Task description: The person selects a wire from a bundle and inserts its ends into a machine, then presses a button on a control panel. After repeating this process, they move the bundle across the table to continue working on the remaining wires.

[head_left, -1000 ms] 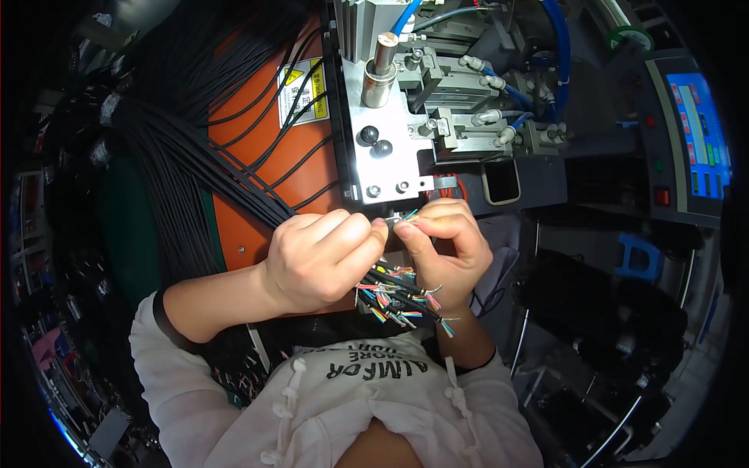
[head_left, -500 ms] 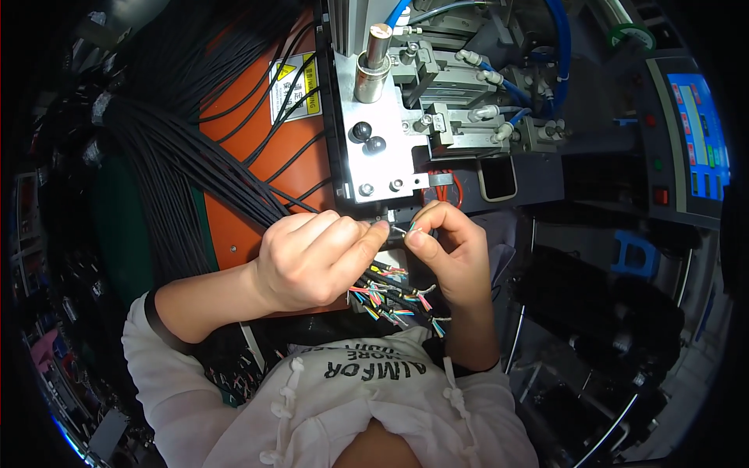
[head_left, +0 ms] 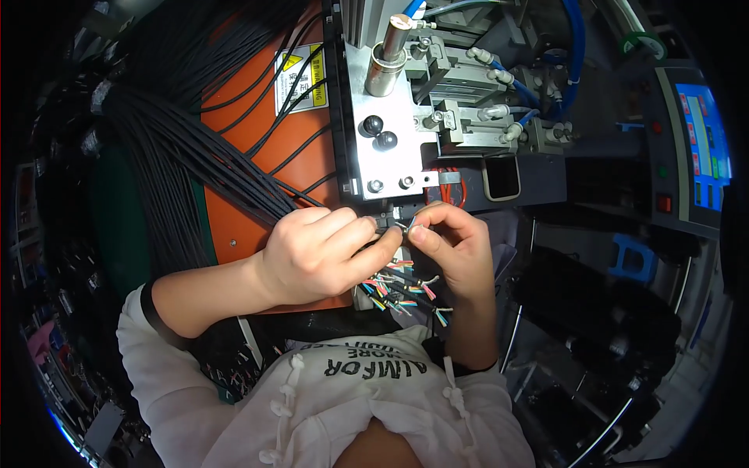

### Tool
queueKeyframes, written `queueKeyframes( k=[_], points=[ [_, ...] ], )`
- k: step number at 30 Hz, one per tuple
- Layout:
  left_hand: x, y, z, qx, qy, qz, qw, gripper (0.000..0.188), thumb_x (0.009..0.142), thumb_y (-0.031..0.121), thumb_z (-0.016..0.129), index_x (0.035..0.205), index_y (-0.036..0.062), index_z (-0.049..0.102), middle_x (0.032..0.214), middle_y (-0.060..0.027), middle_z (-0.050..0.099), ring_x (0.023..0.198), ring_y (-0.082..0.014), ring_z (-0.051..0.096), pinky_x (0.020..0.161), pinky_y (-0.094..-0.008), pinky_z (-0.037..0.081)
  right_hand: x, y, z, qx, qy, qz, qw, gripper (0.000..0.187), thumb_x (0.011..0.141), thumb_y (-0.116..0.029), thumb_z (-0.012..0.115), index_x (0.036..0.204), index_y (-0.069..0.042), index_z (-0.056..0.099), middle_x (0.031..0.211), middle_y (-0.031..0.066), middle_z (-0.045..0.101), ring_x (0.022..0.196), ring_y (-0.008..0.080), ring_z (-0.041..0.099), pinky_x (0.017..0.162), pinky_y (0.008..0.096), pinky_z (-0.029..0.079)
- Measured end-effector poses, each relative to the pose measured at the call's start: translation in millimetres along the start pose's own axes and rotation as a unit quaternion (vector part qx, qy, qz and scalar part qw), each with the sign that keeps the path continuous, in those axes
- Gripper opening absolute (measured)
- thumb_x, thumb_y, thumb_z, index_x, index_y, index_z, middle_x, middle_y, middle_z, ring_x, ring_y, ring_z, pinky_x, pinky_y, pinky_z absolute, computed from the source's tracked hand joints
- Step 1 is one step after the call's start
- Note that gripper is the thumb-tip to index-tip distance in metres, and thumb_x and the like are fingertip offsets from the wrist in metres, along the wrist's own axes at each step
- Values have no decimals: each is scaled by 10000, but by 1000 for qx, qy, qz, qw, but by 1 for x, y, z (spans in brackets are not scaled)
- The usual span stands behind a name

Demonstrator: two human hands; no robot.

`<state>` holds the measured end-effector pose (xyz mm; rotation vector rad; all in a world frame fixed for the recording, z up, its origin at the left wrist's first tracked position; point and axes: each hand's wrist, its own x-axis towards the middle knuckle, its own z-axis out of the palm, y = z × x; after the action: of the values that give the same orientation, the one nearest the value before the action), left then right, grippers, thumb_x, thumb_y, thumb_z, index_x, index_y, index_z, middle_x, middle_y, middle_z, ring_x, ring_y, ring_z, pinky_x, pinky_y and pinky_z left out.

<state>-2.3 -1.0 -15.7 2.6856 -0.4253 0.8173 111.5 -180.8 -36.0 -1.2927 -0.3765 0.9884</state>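
My left hand (head_left: 321, 253) is closed around the end part of a black cable, mostly hidden by the fingers. Right beside it, my right hand (head_left: 456, 240) pinches thin wires (head_left: 405, 226) that stick out at the cable's tip. The fingertips of both hands nearly meet, just below the front edge of a metal clamping machine (head_left: 390, 160). Under the hands lie several black cable ends with stripped coloured wires (head_left: 394, 290) fanned out. A thick bundle of black cables (head_left: 207, 164) runs from the upper left toward my left hand.
An orange work surface (head_left: 234, 191) with a warning label (head_left: 300, 78) lies under the cables at left. Pneumatic cylinders (head_left: 468, 90) with blue hoses (head_left: 573, 47) stand behind the machine. At right is a control panel with a lit screen (head_left: 704, 148). A blue stool (head_left: 633, 259) stands farther down.
The view has shifted slightly, so the machine sits a little farther right in the picture. My fingertips have come closer together around the wires at the cable's tip.
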Motion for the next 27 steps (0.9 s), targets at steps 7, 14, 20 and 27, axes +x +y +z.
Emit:
queueKeyframes(
  k=[7, 14, 20, 27],
  points=[
    [1, 1, 5, 31, -52, 6, 998, 252, 706, 149, 646, 936, 51, 673, 685, 9, 435, 597, -89, 491, 463, -204, 399, 9, 0, 7, -351, 96, -203, 909, 61, 799, -13, 687, 787, 18, 636, 782, 83, 640, 717, 161, 581, 675, 283, 463],
    [0, 9, 6, 65, -99, -50, 992, 293, 698, 122, 640, 979, 79, 710, 668, 34, 437, 531, -96, 455, 433, -244, 361, 11, 4, 16, -496, 129, -260, 818, 66, 770, 14, 668, 744, 5, 608, 701, 87, 586, 664, 224, 555, 637, 313, 447],
    [4, 9, 5, 59, -104, -49, 992, 257, 706, 116, 637, 950, 57, 693, 692, 21, 453, 563, -100, 478, 463, -236, 389, 18, 19, 15, -422, 160, -306, 838, 96, 767, 20, 663, 731, 3, 576, 687, 75, 568, 638, 205, 530, 621, 301, 432],
    [5, 6, 6, 52, -98, -30, 993, 195, 722, 117, 630, 894, 33, 661, 732, 11, 474, 618, -99, 513, 503, -224, 429, 18, 38, 9, -170, 174, -128, 961, 95, 756, 33, 672, 754, -4, 585, 714, 63, 580, 658, 196, 536, 634, 294, 431]
  ],
)
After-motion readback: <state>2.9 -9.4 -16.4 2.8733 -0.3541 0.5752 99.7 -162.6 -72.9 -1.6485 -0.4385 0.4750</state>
